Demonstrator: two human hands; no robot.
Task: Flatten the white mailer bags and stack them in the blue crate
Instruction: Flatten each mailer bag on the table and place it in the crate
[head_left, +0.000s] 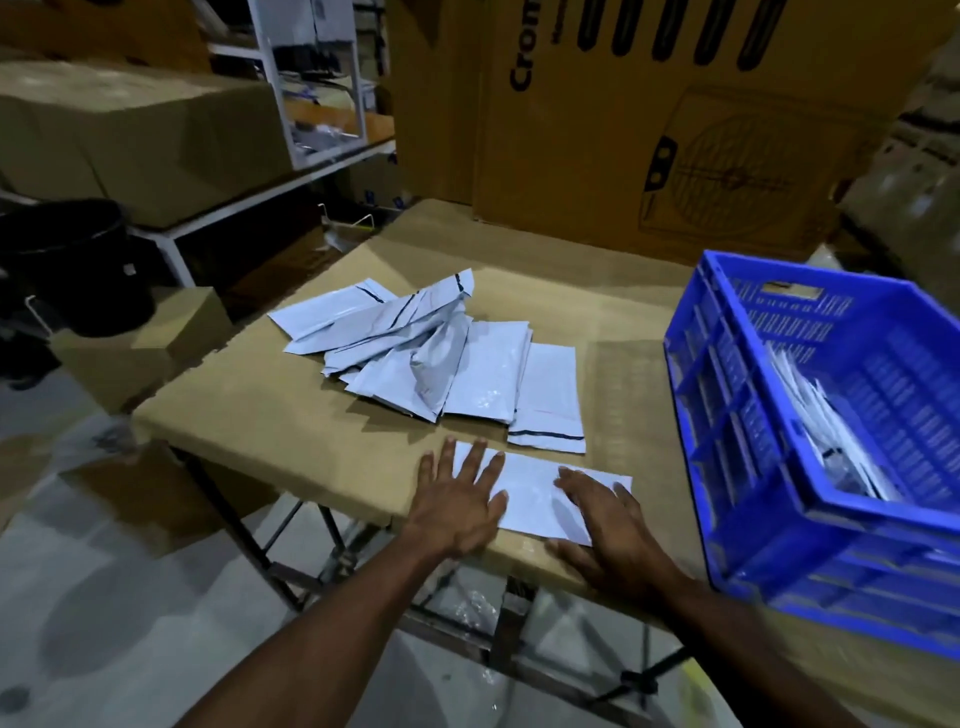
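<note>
A cardboard sheet (311, 415) covers the table. A large brown carton (675, 130) with a printed fan stands behind it. At left, a black bin (78, 260) sits beside a white metal shelf (249, 202) bearing another carton (130, 135).

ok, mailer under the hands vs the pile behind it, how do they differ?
The mailer under the hands lies alone and flat near the table edge, with the left hand and right hand pressing on it with straight fingers; the pile is untouched. The pile's bags overlap at mixed angles, and some look puffed or creased. Dark strips show on several pile bags; none shows on the pressed one. Both are white and on the cardboard-covered table.
</note>
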